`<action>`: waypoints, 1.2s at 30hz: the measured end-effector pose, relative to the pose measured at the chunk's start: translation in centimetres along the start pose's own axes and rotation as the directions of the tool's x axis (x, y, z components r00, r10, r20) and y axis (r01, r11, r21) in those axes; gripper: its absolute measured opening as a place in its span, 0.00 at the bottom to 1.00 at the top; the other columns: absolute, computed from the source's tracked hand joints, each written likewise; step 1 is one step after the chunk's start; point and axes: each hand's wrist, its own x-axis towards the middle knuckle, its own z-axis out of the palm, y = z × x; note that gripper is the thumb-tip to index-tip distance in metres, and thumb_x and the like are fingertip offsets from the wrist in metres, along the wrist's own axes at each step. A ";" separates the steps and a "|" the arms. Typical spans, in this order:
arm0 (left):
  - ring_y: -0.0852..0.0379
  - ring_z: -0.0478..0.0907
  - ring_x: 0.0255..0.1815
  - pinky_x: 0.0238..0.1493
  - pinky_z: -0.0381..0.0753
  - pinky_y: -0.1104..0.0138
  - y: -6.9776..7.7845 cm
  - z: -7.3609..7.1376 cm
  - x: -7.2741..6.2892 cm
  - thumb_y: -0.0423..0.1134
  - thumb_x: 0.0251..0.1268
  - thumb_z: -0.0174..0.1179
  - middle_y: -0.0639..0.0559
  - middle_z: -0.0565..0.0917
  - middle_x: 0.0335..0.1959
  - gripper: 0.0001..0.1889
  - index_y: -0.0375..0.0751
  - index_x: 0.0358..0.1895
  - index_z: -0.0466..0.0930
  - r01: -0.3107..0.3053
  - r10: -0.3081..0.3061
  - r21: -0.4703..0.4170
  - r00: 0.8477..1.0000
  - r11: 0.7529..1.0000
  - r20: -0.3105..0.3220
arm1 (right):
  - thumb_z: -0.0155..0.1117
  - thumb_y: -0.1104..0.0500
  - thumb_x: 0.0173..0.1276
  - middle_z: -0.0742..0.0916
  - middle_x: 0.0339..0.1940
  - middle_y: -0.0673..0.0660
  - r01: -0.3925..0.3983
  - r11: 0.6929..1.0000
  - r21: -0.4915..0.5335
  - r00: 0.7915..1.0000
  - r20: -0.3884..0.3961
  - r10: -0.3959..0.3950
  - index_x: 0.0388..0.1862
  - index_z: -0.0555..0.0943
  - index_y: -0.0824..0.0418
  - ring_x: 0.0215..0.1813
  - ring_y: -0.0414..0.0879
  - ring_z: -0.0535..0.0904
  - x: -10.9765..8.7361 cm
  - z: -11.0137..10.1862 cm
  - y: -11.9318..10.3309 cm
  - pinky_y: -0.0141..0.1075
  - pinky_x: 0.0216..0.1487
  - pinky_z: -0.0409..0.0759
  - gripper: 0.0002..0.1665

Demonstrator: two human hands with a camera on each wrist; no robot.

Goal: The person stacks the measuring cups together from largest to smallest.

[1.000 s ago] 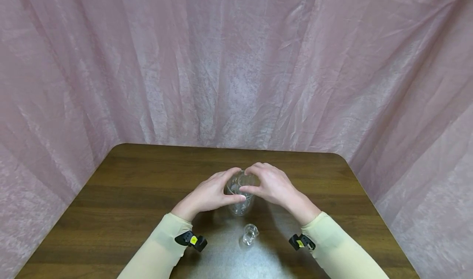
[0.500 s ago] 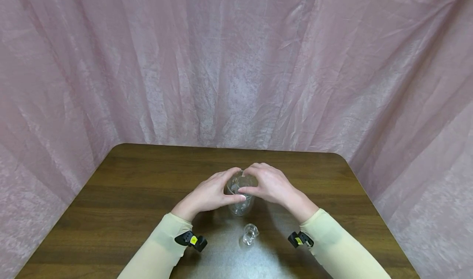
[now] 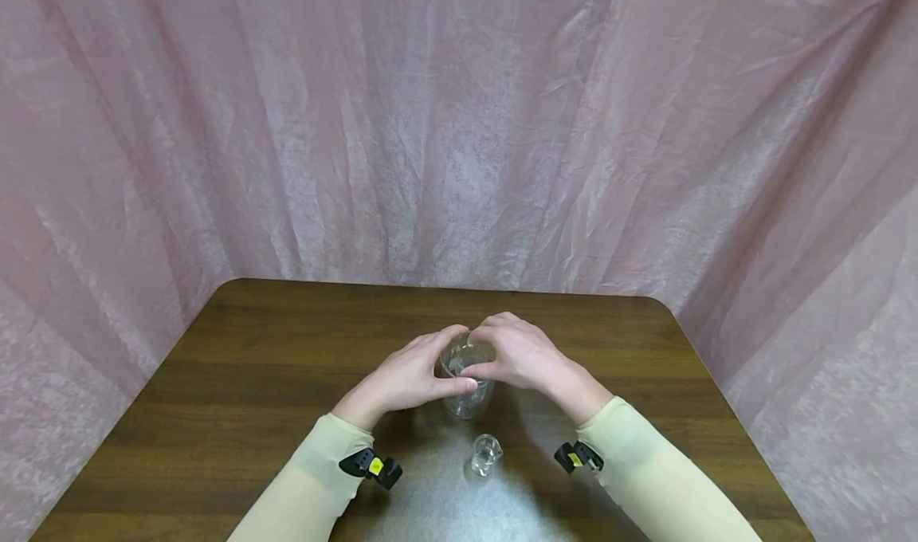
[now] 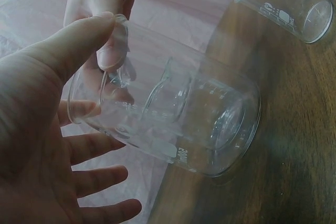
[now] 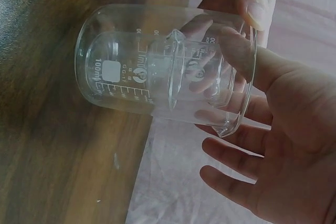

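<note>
A large clear glass beaker (image 3: 468,405) stands upright on the table between both hands. My left hand (image 3: 405,376) grips it near the rim, thumb on the near side. Through its wall shows a 100 ml beaker (image 5: 111,71) nested at the bottom. My right hand (image 3: 527,356) reaches into the large beaker's mouth from the right, thumb and fingers pinching the top of a smaller beaker (image 5: 197,74). In the right wrist view that smaller beaker's lower part overlaps the 100 ml beaker. Its rim is partly hidden by my fingers.
A little glass beaker (image 3: 485,455) with a spout stands on the table, nearer to me than the large one. The brown wooden table (image 3: 287,327) ends at a pink curtain (image 3: 459,143) behind and at the sides.
My right hand has shifted slightly left and deeper over the large beaker's mouth, the pinched beaker sinking lower inside. My left hand and the little beaker have stayed put.
</note>
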 end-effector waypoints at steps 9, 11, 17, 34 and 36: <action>0.42 0.70 0.81 0.73 0.74 0.36 0.0 -0.1 -0.1 0.70 0.69 0.71 0.53 0.74 0.81 0.49 0.53 0.86 0.65 0.005 -0.005 -0.015 1.000 1.000 0.002 | 0.84 0.40 0.66 0.91 0.54 0.53 0.011 1.000 0.008 1.000 0.017 -0.011 0.52 0.92 0.56 0.64 0.55 0.82 0.3 -0.2 -0.1 0.52 0.63 0.83 0.26; 0.42 0.70 0.81 0.72 0.74 0.37 -0.1 -0.1 0.0 0.70 0.69 0.71 0.53 0.74 0.81 0.49 0.53 0.86 0.65 0.004 -0.004 -0.017 1.000 1.000 -0.001 | 0.84 0.40 0.66 0.91 0.53 0.53 0.012 1.000 0.010 1.000 0.018 -0.012 0.51 0.92 0.56 0.64 0.55 0.82 0.4 -0.2 -0.1 0.52 0.63 0.83 0.25; 0.43 0.70 0.81 0.73 0.74 0.38 -0.1 -0.2 -0.1 0.70 0.69 0.72 0.54 0.74 0.81 0.50 0.54 0.87 0.64 0.007 -0.007 -0.015 1.000 1.000 0.007 | 0.85 0.40 0.64 0.91 0.53 0.53 0.012 1.000 -0.001 0.999 0.032 -0.012 0.50 0.93 0.55 0.64 0.56 0.82 0.6 -0.2 -0.2 0.52 0.63 0.82 0.25; 0.45 0.71 0.80 0.71 0.75 0.38 -0.1 0.0 -0.1 0.69 0.69 0.71 0.55 0.76 0.79 0.47 0.57 0.86 0.65 0.008 -0.008 -0.014 1.000 1.000 0.008 | 0.85 0.41 0.64 0.90 0.54 0.54 -0.004 1.000 -0.025 0.995 0.099 0.007 0.48 0.93 0.55 0.66 0.57 0.81 1.2 -0.2 -0.5 0.52 0.65 0.81 0.23; 0.45 0.71 0.79 0.70 0.76 0.38 -0.1 0.0 -0.1 0.69 0.69 0.71 0.56 0.76 0.78 0.47 0.57 0.85 0.65 0.004 -0.003 -0.017 1.000 1.000 0.006 | 0.85 0.41 0.64 0.90 0.54 0.54 -0.006 1.000 -0.022 0.994 0.105 0.008 0.48 0.93 0.56 0.67 0.57 0.81 1.2 -0.2 -0.5 0.53 0.65 0.81 0.23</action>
